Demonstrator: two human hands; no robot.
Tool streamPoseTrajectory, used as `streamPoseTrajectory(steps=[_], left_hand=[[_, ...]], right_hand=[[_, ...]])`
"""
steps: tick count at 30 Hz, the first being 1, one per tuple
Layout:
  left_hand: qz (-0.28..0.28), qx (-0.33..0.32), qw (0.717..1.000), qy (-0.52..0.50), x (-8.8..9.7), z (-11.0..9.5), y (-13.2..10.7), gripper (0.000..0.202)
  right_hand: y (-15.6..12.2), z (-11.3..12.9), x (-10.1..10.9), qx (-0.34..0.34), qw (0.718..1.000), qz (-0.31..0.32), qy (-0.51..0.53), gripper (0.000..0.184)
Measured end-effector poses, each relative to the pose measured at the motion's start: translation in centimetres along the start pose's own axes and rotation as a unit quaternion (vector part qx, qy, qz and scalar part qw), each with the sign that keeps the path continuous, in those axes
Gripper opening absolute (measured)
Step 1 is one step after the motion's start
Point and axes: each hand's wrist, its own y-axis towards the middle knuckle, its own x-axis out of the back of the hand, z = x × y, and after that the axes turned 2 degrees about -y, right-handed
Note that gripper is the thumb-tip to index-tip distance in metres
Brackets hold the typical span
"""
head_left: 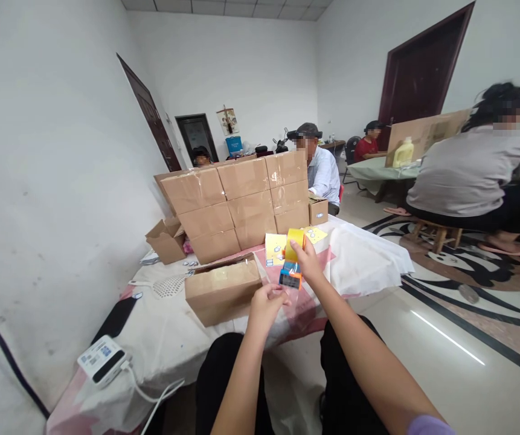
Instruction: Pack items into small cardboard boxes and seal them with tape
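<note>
In my right hand [309, 261] is a tape dispenser [290, 279] with a blue and orange head and a yellow roll. My fingers wrap around the roll, and the head points down towards my lap. Just below and left of the head, my left hand [266, 307] has its thumb and fingers pinched together. What they hold, if anything, is too small to make out. An open cardboard box [223, 290] stands on the table left of my hands. Beyond the dispenser lie a yellow and white printed card [275, 249] and a second yellow card [316, 234].
A wall of taped cardboard boxes [246, 202] rises across the table [359, 254]. A smaller open carton [166, 241] sits at its left, a small box [318, 211] at its right. A white device [102, 361] with a cable lies front left. Several people sit nearby.
</note>
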Motion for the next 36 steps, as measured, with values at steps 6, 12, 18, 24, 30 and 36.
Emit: streamPoseTrajectory(steps=[6,12,18,24,30,36], left_hand=[[-0.005,-0.01,1.0,-0.004,0.3,0.3,0.2,0.03],[-0.001,-0.024,0.999,-0.025,0.4,0.3,0.3,0.031],[-0.002,-0.054,0.997,-0.052,0.4,0.1,0.2,0.025],[-0.018,-0.075,0.995,-0.064,0.1,0.5,0.3,0.025],[-0.002,-0.116,0.992,-0.057,0.1,0.3,0.3,0.024],[0.016,-0.139,0.989,-0.054,0.5,-0.2,0.0,0.02]], right_hand=[[0.0,-0.3,-0.4,0.013,1.0,-0.013,-0.005,0.033],[0.3,-0.5,-0.6,0.016,1.0,-0.018,0.005,0.033],[0.5,-0.1,-0.9,-0.023,0.998,-0.038,0.042,0.035],[0.3,0.3,-1.1,-0.029,0.998,-0.046,0.045,0.035],[0.8,0.4,-1.0,-0.043,0.994,-0.067,0.072,0.036],[0.8,0.5,-1.2,-0.069,0.991,-0.076,0.091,0.034]])
